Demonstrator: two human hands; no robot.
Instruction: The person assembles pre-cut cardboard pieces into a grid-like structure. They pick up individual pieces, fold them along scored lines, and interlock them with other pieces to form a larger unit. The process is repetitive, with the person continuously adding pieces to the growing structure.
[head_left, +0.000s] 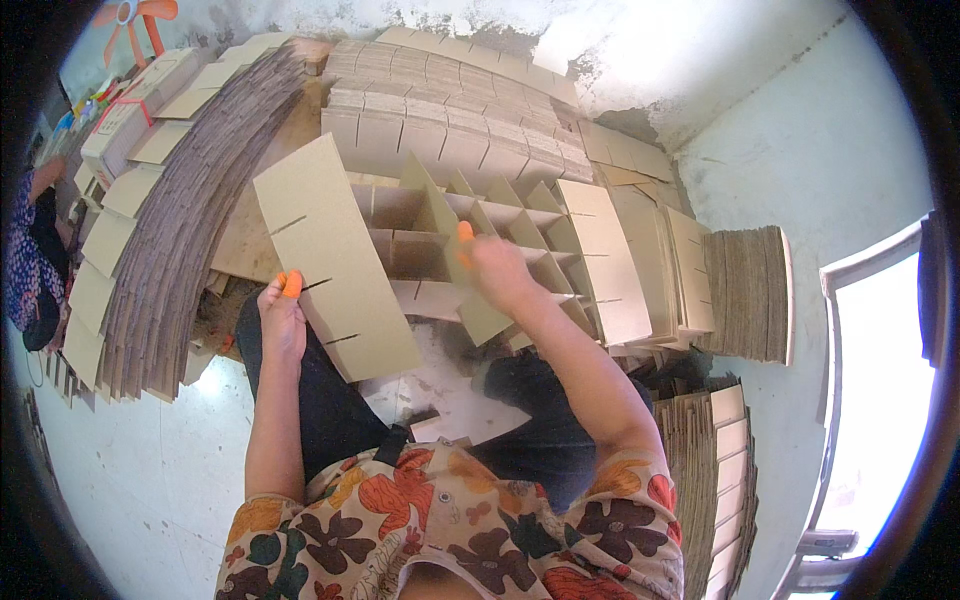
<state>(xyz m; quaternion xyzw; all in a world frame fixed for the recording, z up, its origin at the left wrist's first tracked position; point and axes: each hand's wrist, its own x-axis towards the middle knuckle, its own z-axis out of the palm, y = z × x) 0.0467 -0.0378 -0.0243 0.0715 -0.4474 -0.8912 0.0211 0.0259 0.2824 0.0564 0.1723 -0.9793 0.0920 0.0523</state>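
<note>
A slotted cardboard strip (330,260) is tilted in front of me, its near-left edge pinched in my left hand (284,318). An orange cover sits on a fingertip of that hand. To the right stands a partly interlocked cardboard divider grid (520,225), made of crossing upright strips. My right hand (495,272) is closed on one long strip (433,215) of this grid and also wears an orange fingertip cover; some of its fingers are hidden behind the hand. A paler slotted strip (605,260) forms the grid's right end.
Stacked slotted cardboard strips (450,110) line the back, and a long curved row (200,200) runs along the left. More stacks (748,295) stand at the right and beside my right elbow (700,480). An orange fan (135,25) and another person's sleeve (35,240) show far left.
</note>
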